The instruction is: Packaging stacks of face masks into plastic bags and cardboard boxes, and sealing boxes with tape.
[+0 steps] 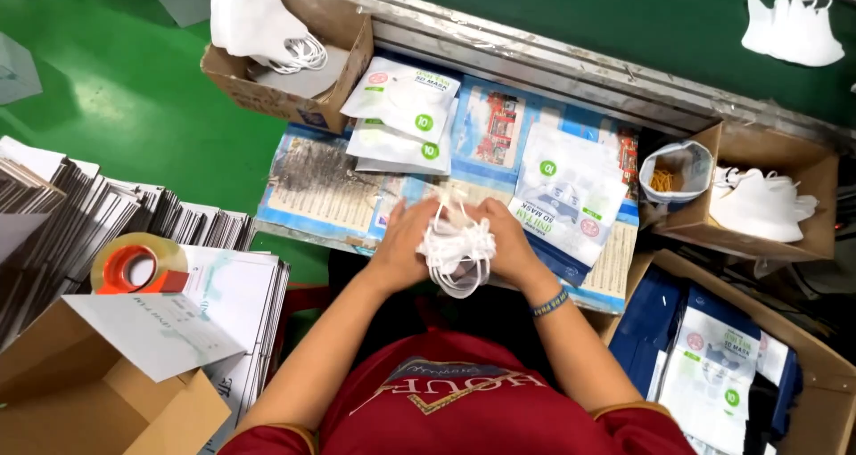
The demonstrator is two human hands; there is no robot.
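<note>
Gripping a soft white mask bundle [456, 245] with looped elastic cords, both hands, left [403, 241] and right [508, 239], close around it.

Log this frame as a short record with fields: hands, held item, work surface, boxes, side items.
left hand: left hand grips the mask bundle from its left side
right hand: right hand grips the same bundle from the right
held item: bundle of white masks, ear loops hanging down
work surface: bench with white pouches stacked, one more pouch beside the hands
boxes: left box and right box, each holding white masks
side items: tape roll on a stack of flat cartons; belt beyond the bench carrying masks
</note>
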